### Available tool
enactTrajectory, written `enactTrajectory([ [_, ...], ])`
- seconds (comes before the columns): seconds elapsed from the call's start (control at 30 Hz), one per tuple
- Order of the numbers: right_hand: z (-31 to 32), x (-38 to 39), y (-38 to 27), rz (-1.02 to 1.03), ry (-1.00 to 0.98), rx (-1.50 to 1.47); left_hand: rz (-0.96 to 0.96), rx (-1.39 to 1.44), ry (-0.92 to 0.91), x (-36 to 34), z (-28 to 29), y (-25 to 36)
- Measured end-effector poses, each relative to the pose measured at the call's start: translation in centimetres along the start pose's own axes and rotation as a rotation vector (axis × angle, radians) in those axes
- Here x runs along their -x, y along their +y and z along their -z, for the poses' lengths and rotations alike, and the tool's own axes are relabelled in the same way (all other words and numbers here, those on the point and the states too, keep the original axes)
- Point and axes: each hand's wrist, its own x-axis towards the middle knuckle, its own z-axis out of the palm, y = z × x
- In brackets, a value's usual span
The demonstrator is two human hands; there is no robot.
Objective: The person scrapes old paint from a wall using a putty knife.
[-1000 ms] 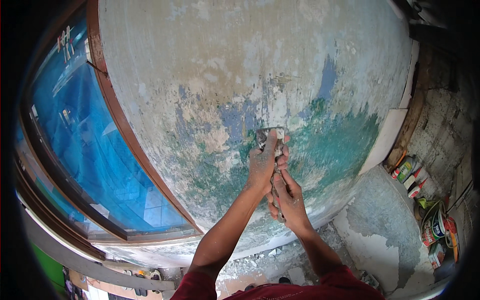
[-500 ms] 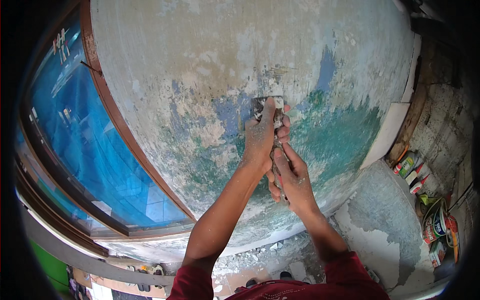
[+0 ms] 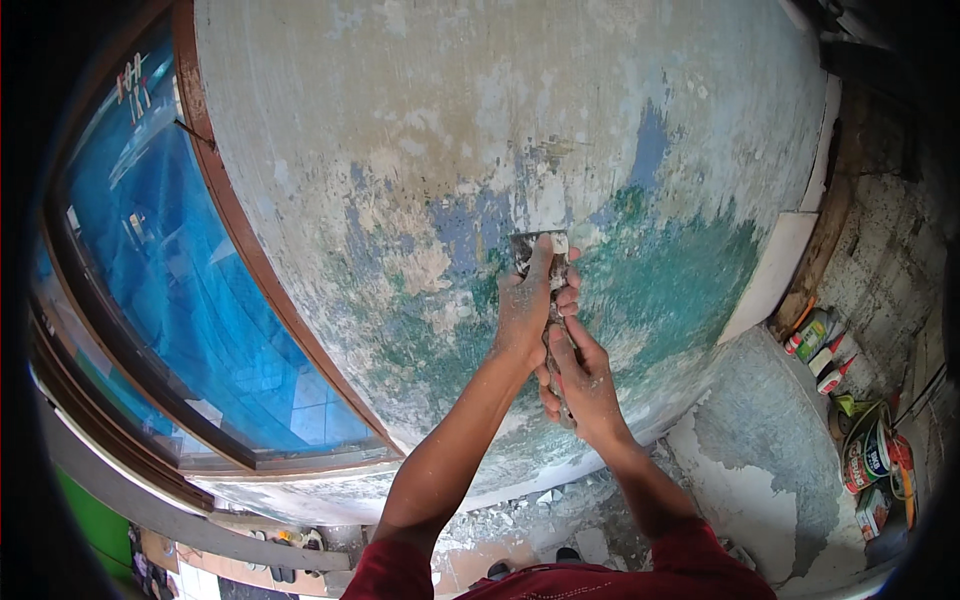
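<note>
A paint scraper (image 3: 526, 252) with a wide, dusty metal blade lies against the peeling wall (image 3: 640, 280). My left hand (image 3: 527, 305) is closed round the blade end, its thumb pressed along the face of the blade. Below it my right hand (image 3: 585, 385) grips the handle, part of which is reddish; the fingers hide much of it. Above the blade edge is a pale, freshly bared strip (image 3: 542, 208). Around it the wall carries patches of green, blue-violet and beige old paint. Both hands and forearms are dusted with pale flakes.
To the left stands a brown-framed window (image 3: 245, 260) with blue behind the glass. Bottles (image 3: 815, 335) and a paint can (image 3: 868, 460) sit at the right. Chips of debris (image 3: 540, 505) litter the floor near my feet, and shoes (image 3: 285, 570) lie at lower left.
Both hands and the scraper have moved down the wall a short way. A pale bare strip now shows where the blade was. The grip looks the same.
</note>
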Motion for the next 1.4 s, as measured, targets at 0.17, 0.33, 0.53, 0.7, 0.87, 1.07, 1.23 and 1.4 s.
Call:
enactTrajectory([
  [0.17, 0.0, -0.5, -2.1, -0.013, -0.034, -0.029, -0.026, 0.008, -0.029, -0.6, -1.3, 1.7],
  [0.33, 0.4, 0.0, 0.2, -0.02, 0.014, 0.022, 0.006, -0.015, 0.021, 0.3, 0.1, -0.9],
  [0.53, -0.9, -1.8, -2.5, 0.057, -0.084, -0.016, -0.108, -0.012, -0.077, -1.1, -1.0, 2.7],
  [0.7, -0.1, -0.3, 0.3, 0.0, -0.015, -0.005, -0.015, -0.052, 0.008, -0.3, -0.2, 0.5],
  [0.87, -1.2, -1.1, -3.1, 0.03, -0.076, -0.024, -0.113, -0.025, -0.066, -1.0, -1.4, 3.5],
  [1.07, -0.2, -0.6, -0.5, 0.021, -0.021, -0.055, 0.026, 0.042, -0.039, -0.8, -0.3, 0.6],
  [1.23, -0.1, -0.7, -2.0, -0.018, -0.063, -0.045, -0.01, 0.042, -0.037, -0.9, -0.9, 1.2],
  [1.4, -0.7, -1.0, -3.4, 0.06, -0.066, -0.038, -0.111, -0.035, -0.061, -0.9, -2.0, 2.5],
])
